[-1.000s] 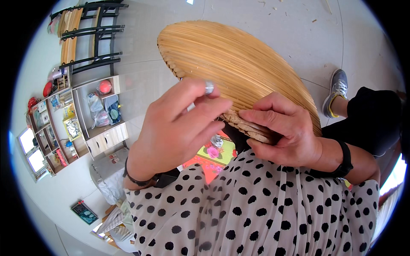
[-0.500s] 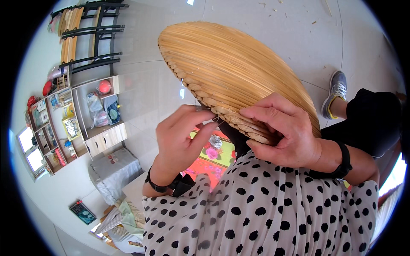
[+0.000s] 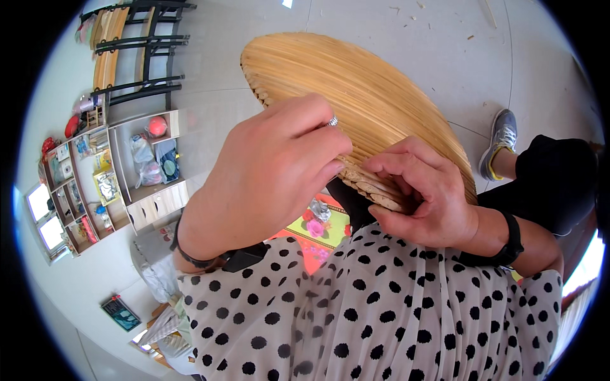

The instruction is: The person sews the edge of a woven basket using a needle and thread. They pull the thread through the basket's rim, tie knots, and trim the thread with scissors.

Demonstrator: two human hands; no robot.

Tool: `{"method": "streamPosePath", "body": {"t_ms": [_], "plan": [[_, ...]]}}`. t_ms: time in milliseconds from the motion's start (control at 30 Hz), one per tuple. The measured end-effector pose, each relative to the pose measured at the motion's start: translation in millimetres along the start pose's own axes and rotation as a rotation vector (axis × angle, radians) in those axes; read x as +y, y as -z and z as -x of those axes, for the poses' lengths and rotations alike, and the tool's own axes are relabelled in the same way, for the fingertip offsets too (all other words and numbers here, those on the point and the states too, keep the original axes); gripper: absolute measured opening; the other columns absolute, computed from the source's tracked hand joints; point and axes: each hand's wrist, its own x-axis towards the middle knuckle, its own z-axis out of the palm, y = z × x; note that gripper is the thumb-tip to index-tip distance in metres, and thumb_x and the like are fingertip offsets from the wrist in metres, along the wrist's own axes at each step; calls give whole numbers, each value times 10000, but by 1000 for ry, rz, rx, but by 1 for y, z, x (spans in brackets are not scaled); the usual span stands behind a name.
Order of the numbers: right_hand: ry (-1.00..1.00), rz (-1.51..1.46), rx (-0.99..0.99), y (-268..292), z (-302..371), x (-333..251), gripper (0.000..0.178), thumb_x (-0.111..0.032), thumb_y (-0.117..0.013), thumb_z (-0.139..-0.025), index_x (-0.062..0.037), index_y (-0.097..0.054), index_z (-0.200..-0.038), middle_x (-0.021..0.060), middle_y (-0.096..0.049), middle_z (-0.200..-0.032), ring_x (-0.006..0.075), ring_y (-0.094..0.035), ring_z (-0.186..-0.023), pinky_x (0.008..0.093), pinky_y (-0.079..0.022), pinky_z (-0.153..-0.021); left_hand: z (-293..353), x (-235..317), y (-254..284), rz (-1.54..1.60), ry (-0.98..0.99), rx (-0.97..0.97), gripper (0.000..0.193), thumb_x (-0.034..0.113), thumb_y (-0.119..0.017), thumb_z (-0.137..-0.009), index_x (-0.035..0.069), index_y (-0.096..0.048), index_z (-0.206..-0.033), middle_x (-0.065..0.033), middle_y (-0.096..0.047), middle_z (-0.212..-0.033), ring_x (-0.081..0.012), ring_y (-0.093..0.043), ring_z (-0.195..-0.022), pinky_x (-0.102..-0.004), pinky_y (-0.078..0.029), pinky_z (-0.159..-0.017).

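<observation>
A large round mat of straw-coloured plant stalks [image 3: 356, 89] lies tilted in front of me, its near rim showing cut stalk ends. My right hand [image 3: 422, 190] grips that rim, fingers on top and thumb below. Close beside it, my left hand [image 3: 279, 165] is raised at the rim with the fingers curled and pinched together; a ring is on one finger. Whatever the left fingertips hold is hidden or too thin to make out. Beneath the hands is a colourful flowered cloth or sheet [image 3: 314, 228] with a crumpled silvery thing [image 3: 319, 210] on it.
Grey floor tiles [image 3: 413, 44] carry scattered stalk scraps. At right is a leg in black trousers with a grey shoe [image 3: 502, 136]. Shelves [image 3: 121, 184] with bags and boxes stand at left, beyond them a black-framed rack [image 3: 143, 47] with wooden boards.
My left hand has come up and over the near rim, covering part of it; before, it was lower, pinching near a thin thread. My right hand keeps its grip.
</observation>
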Motion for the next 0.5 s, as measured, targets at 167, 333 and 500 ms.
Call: {"method": "streamPosePath", "body": {"t_ms": [167, 333, 500], "plan": [[-26, -14, 6, 3, -2, -3, 449, -61, -800, -693, 2, -642, -1108, 96, -600, -967, 176, -597, -709, 277, -507, -585, -11, -3, 6, 68, 33, -128, 107, 14, -677, -775, 9, -610, -858, -98, -511, -819, -275, -538, -700, -353, -425, -596], [-15, 3, 11, 4, -3, -3, 445, -91, -809, -690, 6, -646, -1092, 112, -612, -948, 236, -641, -743, 314, -546, -607, -21, -4, 8, 42, 1, -191, 97, 0, -653, -778, 19, -575, -832, -101, -481, -802, -288, -518, -687, -368, -411, -593], [-17, 2, 8, 4, -2, -3, 447, -105, -809, -697, 4, -647, -1100, 111, -612, -949, 239, -641, -735, 316, -548, -606, -26, -6, 0, 17, -76, -148, 113, 8, -664, -767, 23, -574, -834, -102, -479, -831, -291, -517, -702, -373, -412, -594]]}}
